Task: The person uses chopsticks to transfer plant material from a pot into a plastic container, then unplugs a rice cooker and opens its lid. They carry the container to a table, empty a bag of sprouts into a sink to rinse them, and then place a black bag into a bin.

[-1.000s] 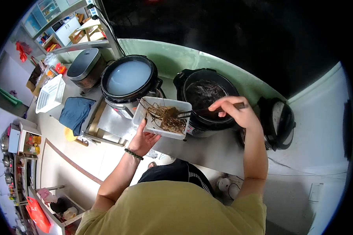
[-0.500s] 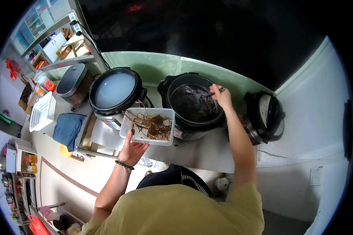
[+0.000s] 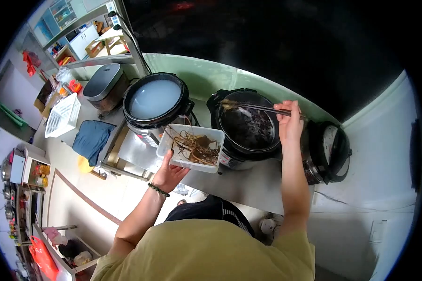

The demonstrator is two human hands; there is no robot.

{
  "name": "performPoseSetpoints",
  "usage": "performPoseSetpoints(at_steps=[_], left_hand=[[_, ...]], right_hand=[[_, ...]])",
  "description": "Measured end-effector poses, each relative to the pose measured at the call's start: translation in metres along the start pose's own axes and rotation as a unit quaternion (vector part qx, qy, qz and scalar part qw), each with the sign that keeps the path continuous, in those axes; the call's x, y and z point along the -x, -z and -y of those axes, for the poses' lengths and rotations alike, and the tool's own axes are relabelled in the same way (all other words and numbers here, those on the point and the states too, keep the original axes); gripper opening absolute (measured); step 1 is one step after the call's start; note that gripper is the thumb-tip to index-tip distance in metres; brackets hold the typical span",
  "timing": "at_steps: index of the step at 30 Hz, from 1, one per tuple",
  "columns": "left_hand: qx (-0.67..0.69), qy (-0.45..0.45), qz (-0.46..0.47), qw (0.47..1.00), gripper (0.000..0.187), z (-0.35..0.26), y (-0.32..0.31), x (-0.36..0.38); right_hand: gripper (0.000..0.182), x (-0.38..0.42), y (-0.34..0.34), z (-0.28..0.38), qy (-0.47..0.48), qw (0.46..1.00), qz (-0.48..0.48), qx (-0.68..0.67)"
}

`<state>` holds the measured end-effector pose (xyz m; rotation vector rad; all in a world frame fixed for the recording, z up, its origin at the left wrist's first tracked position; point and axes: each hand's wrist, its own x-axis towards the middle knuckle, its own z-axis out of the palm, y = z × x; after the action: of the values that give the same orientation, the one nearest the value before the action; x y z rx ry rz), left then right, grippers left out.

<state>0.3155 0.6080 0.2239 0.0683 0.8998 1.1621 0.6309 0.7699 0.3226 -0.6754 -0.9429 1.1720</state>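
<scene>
My left hand [image 3: 170, 174] holds a clear plastic container [image 3: 214, 167] by its near left side. Brown root-like strands and darker clumps [image 3: 197, 146] lie inside it. My right hand [image 3: 290, 119] grips a pair of dark chopsticks [image 3: 260, 108] over the open black cooker pot [image 3: 276, 140]. At the chopsticks' far tips is a yellowish-brown clump [image 3: 228, 104], above the pot's left rim. Dark liquid with pale streaks [image 3: 251, 126] fills the pot; its depth cannot be made out.
Left of the container stands a cooker with cloudy whitish liquid [image 3: 155, 97]. A cooker with a raised lid [image 3: 330, 147] is at the right. Farther left are a grey lidded bin [image 3: 103, 84], a dark cloth [image 3: 93, 140] and a white basket [image 3: 63, 116].
My right hand has risen, lifting the chopsticks out of the dark liquid with a clump at their tips. My left hand still holds the container. The whole view has shifted slightly.
</scene>
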Motion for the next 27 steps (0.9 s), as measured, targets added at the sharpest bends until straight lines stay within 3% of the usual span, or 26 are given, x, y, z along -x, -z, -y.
performPoseSetpoints(at_steps=[3, 4, 5, 9, 11, 14, 18, 20, 21, 23, 27], left_hand=[[-0.007, 0.004, 0.012, 1.0, 0.087, 0.001, -0.001, -0.004], [-0.01, 0.002, 0.017, 1.0, 0.089, 0.0, -0.001, -0.004], [-0.013, -0.001, 0.021, 1.0, 0.091, 0.0, 0.0, -0.004], [-0.011, -0.005, 0.032, 0.999, 0.093, 0.0, -0.003, -0.001], [-0.007, -0.005, 0.033, 0.999, 0.094, 0.0, -0.002, -0.001], [0.001, -0.007, 0.034, 0.999, 0.095, 0.0, -0.004, -0.002], [-0.005, -0.008, 0.027, 1.0, 0.094, 0.0, -0.005, -0.001], [-0.013, -0.011, 0.017, 1.0, 0.094, 0.002, -0.005, -0.002], [0.011, -0.007, 0.019, 1.0, 0.087, 0.002, -0.003, -0.003], [0.033, -0.003, 0.025, 0.999, 0.081, 0.003, 0.0, -0.004], [0.027, -0.009, 0.03, 0.999, 0.083, 0.0, -0.002, 0.0]], right_hand=[[0.03, 0.029, -0.029, 0.026, -0.06, 0.977, 0.19, 0.078], [0.031, 0.036, -0.035, 0.038, -0.11, 0.933, 0.288, 0.186], [0.03, 0.041, -0.038, 0.042, -0.109, 0.907, 0.323, 0.246], [0.026, 0.047, -0.035, 0.062, -0.085, 0.906, 0.338, 0.239], [0.024, 0.049, -0.034, 0.074, -0.118, 0.901, 0.329, 0.257], [0.027, 0.042, -0.026, 0.081, -0.001, 0.934, 0.302, 0.192], [0.03, 0.038, -0.034, 0.085, -0.027, 0.914, 0.315, 0.255], [0.029, 0.031, -0.023, 0.085, -0.025, 0.957, 0.226, 0.182], [0.029, 0.027, -0.016, 0.084, -0.025, 0.956, 0.227, 0.182], [0.031, 0.018, -0.003, 0.083, -0.076, 0.941, 0.145, 0.296], [0.034, 0.003, 0.024, 0.042, -0.227, 0.798, 0.199, 0.521]])
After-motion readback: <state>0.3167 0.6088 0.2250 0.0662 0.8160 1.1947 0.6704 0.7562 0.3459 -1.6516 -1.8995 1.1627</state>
